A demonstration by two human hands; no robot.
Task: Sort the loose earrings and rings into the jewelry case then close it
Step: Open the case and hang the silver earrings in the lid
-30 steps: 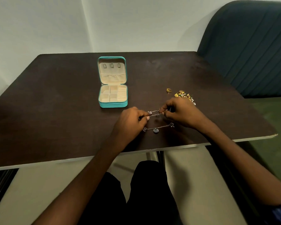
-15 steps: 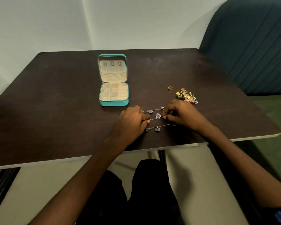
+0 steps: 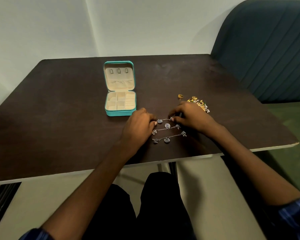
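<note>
1. The left hand [image 3: 139,125] and right hand [image 3: 192,116] each pinch one end of the top silver chain [image 3: 164,120].
2. Two more chains [image 3: 166,134] lie just below the fingers.
3. The gold pile [image 3: 199,103] sits behind the right hand.
4. The open jewelry case [image 3: 120,103] sits just behind the left hand.

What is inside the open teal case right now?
The case shows only bare cream compartments and ring rolls. Its lid has three small hooks and a pocket; whatever the pocket holds is hidden. The near wall hides the front compartments' floors.
</note>
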